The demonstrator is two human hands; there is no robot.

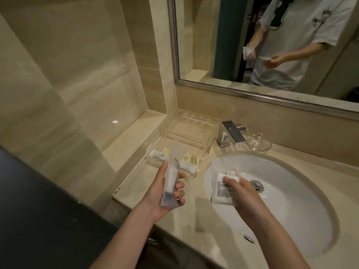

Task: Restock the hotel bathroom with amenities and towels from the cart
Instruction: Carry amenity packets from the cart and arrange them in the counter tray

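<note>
A: Which step of the restocking is in hand here?

B: It is judged that the amenities are being set out at the basin (291, 200). Two items are held above the counter (136, 171) and neither has been put down yet. No towels and no cart can be seen.

A: How are the hands placed?

B: A long frosted packet (172, 177) is gripped by the left hand (155, 199). The fingers are curled round its lower part and the thumb is laid along its side. A white sachet (221, 191) is pinched by the right hand (244, 197) and is held over the near edge of the basin.

A: How does the long packet look?

B: It is narrow, flat and half transparent, and it is held almost upright with the upper end pointed to the clear tray (194, 131). Something pale and thin is seen inside. It may be a toothbrush, but this cannot be told for sure. On the sachet some small black print is seen, which cannot be read.

A: What is asked by the next move?

B: Probably the long packet should be laid into the tray, just beside the small packets (191, 161) which are already placed in its front part. The packet is light and slippery, so a slow release is advised. It should be set flat and in line with the others. The sachet could be dropped into the basin if the pinch is loosened too early.
</note>
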